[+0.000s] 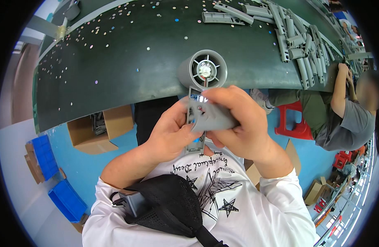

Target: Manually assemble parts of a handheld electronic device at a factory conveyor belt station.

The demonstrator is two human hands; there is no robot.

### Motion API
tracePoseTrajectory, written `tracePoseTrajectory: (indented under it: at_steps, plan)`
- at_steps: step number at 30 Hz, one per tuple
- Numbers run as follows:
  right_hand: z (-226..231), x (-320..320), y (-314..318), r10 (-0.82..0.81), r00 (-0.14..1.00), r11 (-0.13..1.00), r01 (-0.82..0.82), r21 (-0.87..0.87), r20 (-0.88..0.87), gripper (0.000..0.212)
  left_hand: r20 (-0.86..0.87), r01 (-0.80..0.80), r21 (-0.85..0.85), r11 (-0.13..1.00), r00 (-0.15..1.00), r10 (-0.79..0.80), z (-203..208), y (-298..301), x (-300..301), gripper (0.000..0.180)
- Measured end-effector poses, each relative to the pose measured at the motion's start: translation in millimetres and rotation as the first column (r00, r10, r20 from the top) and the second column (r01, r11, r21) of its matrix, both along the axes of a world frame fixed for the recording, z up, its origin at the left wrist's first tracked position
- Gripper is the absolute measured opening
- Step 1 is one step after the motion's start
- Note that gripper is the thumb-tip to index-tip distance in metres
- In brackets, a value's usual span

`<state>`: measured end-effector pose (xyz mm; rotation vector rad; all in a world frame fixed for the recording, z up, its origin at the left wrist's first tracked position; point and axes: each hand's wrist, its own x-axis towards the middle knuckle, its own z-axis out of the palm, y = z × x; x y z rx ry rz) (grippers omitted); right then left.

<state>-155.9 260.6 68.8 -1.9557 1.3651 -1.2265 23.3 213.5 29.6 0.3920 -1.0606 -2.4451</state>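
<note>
At the near edge of the table, a grey round housing (pixel 185 75) shows spokes and a white hub, with wires running from the hub to an open grey handle (pixel 195 147). My left hand (pixel 167 129) is closed around that handle, which has small electronic parts inside. My right hand (pixel 245 117) grips a curved grey handle cover (pixel 216 118), tilted across the open handle. Its thumb reaches the handle's upper end near the housing. My fingers and the cover hide much of the handle's middle.
Many grey handle shells (pixel 296 41) lie piled at the right of the dark table (pixel 127 61), with several more at the back. Small coloured dots are scattered at the left. A cardboard box (pixel 88 131) stands below. At right, another person (pixel 350 119) sits near a red stool (pixel 294 121).
</note>
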Motion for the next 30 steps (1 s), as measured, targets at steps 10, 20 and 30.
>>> tracePoseTrajectory:
  at_steps: [10, 20, 30]
  plan:
    - [-10, 0, 36, -0.26, 0.965, 0.943, 0.242, 0.229, 0.048, 0.04, -0.008, -0.245, -0.049, 0.968, 0.97, 0.244, -16, 12, -13, 0.037]
    - [-8, 20, 19, -0.245, 0.936, 0.97, 0.239, -0.054, -0.253, 0.044, -0.043, -0.358, -0.43, 0.829, 0.925, 0.377, -16, 8, -14, 0.043]
    - [-12, 31, 19, -0.22, 0.963, 0.975, 0.221, -0.012, -0.158, 0.049, -0.105, -0.376, -0.491, 0.786, 0.921, 0.375, -25, 10, -15, 0.051]
